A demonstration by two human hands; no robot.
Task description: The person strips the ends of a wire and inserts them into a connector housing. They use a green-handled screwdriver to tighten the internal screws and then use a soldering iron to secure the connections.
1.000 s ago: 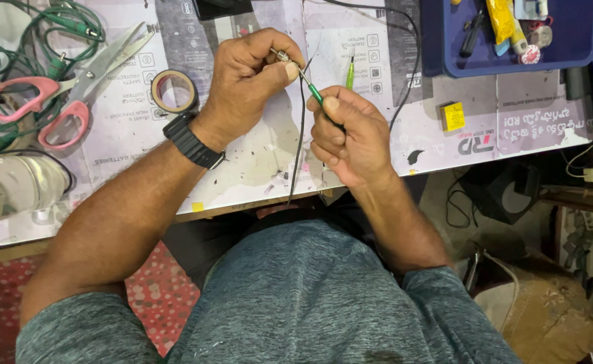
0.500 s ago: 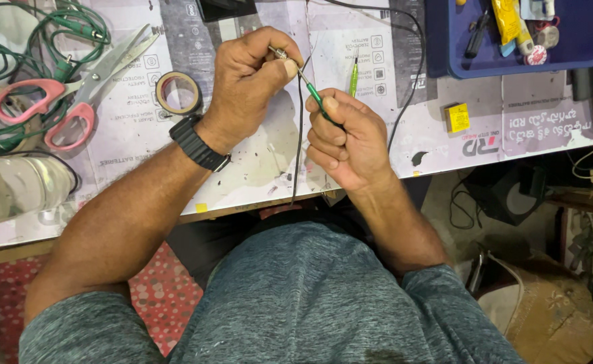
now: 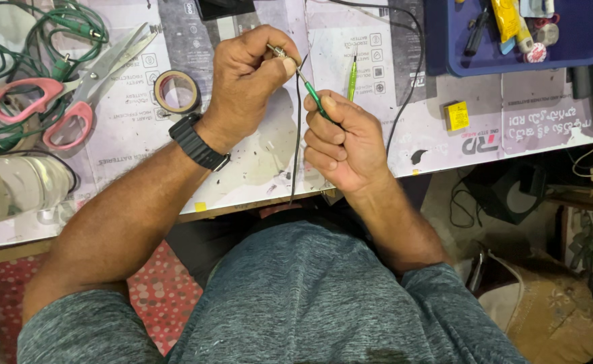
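My left hand (image 3: 249, 77) pinches a small metal connector (image 3: 277, 50) at the end of a thin black wire (image 3: 297, 135) that hangs down over the table edge. My right hand (image 3: 342, 141) grips a small green-handled screwdriver (image 3: 313, 98), its tip pointing up-left and touching the connector. Both hands hover just above the paper-covered worktable (image 3: 256, 168). A black watch (image 3: 199, 141) sits on my left wrist.
Pink-handled scissors (image 3: 53, 101) and a tape roll (image 3: 176, 91) lie left of my hands, green cables (image 3: 47, 34) beyond them. A second green tool (image 3: 352, 77) lies on the paper, a yellow block (image 3: 456, 116) to the right, and a blue tray (image 3: 512, 34) of tools at top right.
Both hands stay in the same grip on connector and screwdriver, with only slight shifts in position.
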